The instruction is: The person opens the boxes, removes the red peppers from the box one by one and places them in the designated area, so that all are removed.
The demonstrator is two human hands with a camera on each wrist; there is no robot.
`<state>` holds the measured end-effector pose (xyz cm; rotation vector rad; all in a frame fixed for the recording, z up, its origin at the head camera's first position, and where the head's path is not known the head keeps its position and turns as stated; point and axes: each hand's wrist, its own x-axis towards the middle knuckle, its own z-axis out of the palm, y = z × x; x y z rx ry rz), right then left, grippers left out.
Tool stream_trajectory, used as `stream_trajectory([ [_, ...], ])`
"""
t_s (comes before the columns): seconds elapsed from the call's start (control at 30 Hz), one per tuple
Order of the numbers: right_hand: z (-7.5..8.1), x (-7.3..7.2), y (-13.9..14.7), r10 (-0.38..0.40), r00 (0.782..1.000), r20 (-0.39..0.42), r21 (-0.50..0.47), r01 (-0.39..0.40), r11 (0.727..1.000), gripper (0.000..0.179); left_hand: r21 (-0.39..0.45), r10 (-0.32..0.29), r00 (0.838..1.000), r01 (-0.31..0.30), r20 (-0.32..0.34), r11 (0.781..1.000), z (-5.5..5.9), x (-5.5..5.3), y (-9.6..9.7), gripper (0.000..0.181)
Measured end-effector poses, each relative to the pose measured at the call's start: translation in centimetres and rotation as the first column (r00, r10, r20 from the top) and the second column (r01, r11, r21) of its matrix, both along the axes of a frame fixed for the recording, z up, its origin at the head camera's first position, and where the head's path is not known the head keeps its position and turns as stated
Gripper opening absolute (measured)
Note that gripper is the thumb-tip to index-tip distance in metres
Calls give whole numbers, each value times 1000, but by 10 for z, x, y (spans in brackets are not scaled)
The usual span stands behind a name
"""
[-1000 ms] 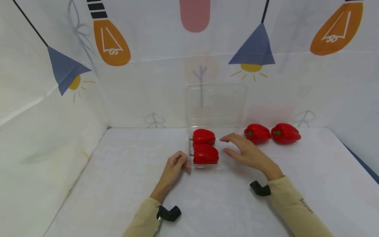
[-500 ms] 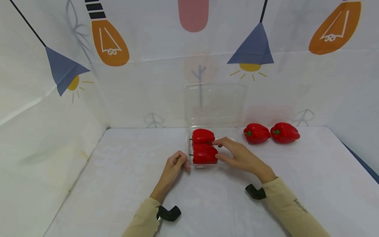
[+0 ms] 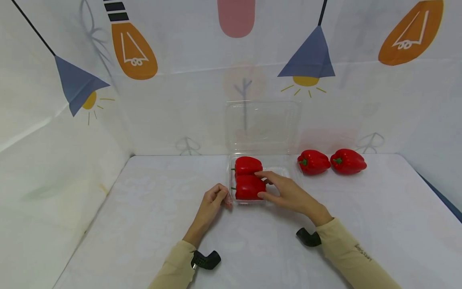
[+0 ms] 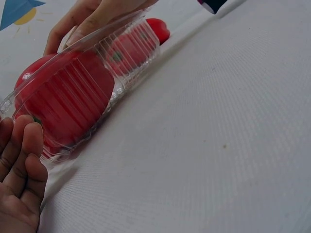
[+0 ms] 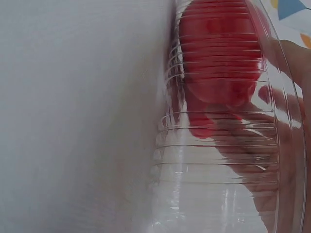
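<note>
A clear plastic clamshell box (image 3: 279, 161) stands at the back middle of the table, its lid (image 3: 263, 124) raised against the backdrop. In its left half lie two red bell peppers, the rear one (image 3: 248, 164) and the front one (image 3: 249, 188), green stems pointing left. My left hand (image 3: 212, 204) pinches the box's left edge near the front corner. Over the box, my right hand (image 3: 290, 195) grips the right end of the front pepper, thumb at the front and fingers behind. Through the ribbed wall in the right wrist view, a pepper (image 5: 221, 53) shows; the fingertips are partly hidden.
Two more red bell peppers, one nearer the box (image 3: 313, 162) and one farther right (image 3: 348, 161), lie at the table's back edge. A white cloth covers the table (image 3: 144, 224). Behind it hangs a printed backdrop (image 3: 187, 104). Dark devices sit on both wrists.
My right hand has moved left from the box's right part onto the front pepper, and its fingers have closed in. My left hand has stayed at the box edge.
</note>
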<state>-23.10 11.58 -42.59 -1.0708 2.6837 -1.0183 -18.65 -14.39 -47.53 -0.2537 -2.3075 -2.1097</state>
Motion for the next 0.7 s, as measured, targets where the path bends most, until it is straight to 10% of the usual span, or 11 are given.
stream_trajectory([
  [0.7,2,1,-1,-2,998,57,-31,4,1000,59,19,-5,1000,5,-10,1000,-1,0,0,27],
])
